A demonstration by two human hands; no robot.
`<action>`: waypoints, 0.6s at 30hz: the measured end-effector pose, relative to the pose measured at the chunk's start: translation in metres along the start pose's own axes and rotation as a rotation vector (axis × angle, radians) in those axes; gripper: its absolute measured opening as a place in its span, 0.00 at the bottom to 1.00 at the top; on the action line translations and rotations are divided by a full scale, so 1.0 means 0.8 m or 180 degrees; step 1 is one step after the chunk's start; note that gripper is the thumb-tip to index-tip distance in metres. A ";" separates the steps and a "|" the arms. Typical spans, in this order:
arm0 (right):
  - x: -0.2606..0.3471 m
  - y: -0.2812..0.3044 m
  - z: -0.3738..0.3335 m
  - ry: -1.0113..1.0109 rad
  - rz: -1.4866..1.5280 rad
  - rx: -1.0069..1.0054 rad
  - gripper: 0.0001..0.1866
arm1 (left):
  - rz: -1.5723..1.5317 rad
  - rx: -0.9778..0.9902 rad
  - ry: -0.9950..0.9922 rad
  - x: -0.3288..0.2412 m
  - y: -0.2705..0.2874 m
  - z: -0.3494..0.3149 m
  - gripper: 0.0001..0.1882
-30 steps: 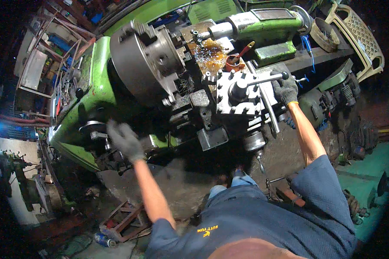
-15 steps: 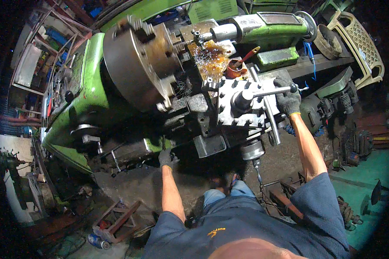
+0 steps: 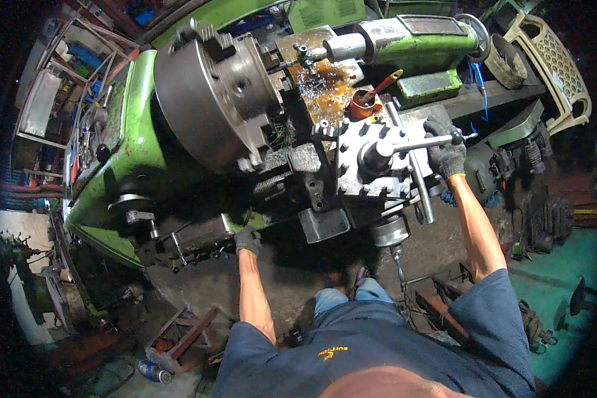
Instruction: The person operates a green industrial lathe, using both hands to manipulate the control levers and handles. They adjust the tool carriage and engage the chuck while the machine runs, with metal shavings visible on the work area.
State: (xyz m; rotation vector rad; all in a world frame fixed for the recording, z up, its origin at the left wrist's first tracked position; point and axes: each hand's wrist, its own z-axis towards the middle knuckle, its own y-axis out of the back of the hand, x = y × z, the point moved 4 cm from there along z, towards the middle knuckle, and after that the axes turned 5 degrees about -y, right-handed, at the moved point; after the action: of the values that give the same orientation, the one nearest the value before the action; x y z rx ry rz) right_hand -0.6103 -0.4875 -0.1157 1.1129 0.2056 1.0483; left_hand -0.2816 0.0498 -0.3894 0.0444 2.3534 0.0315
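Observation:
I stand at a green lathe. My left hand, in a dark grey glove, is closed round a small control lever low on the front of the lathe. My right hand, gloved too, is curled beside the square tool post. The tool post's clamp lever crosses over these fingers, and what they grip beneath is hidden. Left of the tool post is the large steel chuck, its jaws fairly sharp. Beyond, metal chips lie in brown oil.
An orange cup with a red-handled brush stands behind the tool post. The green tailstock is at the far right, near a beige plastic chair. A drill bit in a chuck juts toward me. A rusty metal frame stands at lower left.
The chuck was blurred by spinning and now looks sharp, slowed or stopped. My left hand has shifted slightly left and away from me with the control lever. My right hand remains beside the tool post.

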 end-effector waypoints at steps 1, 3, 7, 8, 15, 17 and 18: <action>-0.001 -0.001 -0.001 -0.0064 0.0018 0.0026 0.14 | 0.0069 0.0012 0.0004 -0.002 -0.002 -0.001 0.08; -0.003 -0.003 -0.003 -0.0165 0.0115 0.0033 0.15 | 0.0180 0.0033 0.0008 -0.003 -0.002 0.004 0.08; -0.005 -0.002 -0.003 -0.0016 -0.0196 0.0019 0.15 | 0.0418 0.0226 0.0162 -0.004 -0.003 0.009 0.07; -0.004 -0.001 -0.002 0.0012 -0.0264 0.0039 0.15 | 0.0342 0.0166 0.0120 0.003 0.004 0.022 0.07; 0.003 -0.006 0.006 0.0077 -0.0438 0.0103 0.12 | 0.2639 0.0761 -0.1208 0.078 0.054 0.046 0.04; 0.000 -0.009 0.001 0.0103 -0.0557 0.0102 0.12 | 0.2901 0.0664 -0.0908 0.101 0.043 0.016 0.04; -0.001 -0.010 0.002 0.0143 -0.0633 0.0130 0.11 | 0.3055 0.0609 -0.0736 0.121 0.047 0.006 0.03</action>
State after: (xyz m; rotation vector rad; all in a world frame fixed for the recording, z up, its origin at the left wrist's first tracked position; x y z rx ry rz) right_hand -0.6049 -0.4896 -0.1215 1.0823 0.3676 0.8954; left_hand -0.3459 0.0917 -0.4599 1.1880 1.8941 0.2511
